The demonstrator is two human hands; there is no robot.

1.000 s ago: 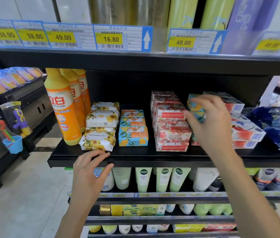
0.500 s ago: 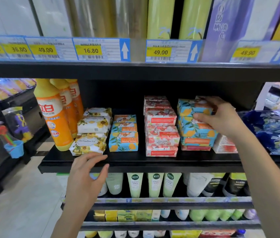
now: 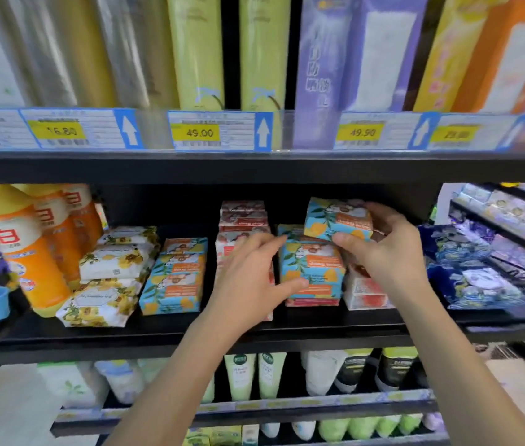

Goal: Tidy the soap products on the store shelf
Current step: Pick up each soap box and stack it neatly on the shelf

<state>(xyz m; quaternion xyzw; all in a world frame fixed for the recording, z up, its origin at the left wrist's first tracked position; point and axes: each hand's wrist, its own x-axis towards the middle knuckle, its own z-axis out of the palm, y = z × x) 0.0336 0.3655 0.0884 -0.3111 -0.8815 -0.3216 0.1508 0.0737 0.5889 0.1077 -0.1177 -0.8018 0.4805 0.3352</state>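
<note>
My right hand (image 3: 386,252) grips a blue lemon-print soap box (image 3: 338,220) and holds it tilted above a stack of the same blue boxes (image 3: 312,272). My left hand (image 3: 248,278) reaches in with its fingers and thumb spread around the left side of that stack, covering part of the red-and-white soap box stack (image 3: 243,217) behind it. A second blue soap stack (image 3: 177,278) and white sunflower-print soap packs (image 3: 109,278) sit further left on the black shelf (image 3: 158,333). White and red boxes (image 3: 365,292) lie under my right wrist.
Orange detergent bottles (image 3: 29,252) stand at the shelf's left end. Dark blue flower-print packs (image 3: 473,278) lie on the right. Price tags (image 3: 212,132) line the shelf above, close overhead. Tubes (image 3: 254,375) hang on the lower shelf.
My right hand has lifted one blue box off the top of the stack. My left hand rose from the shelf's front edge to the stack's left side. The camera moved closer.
</note>
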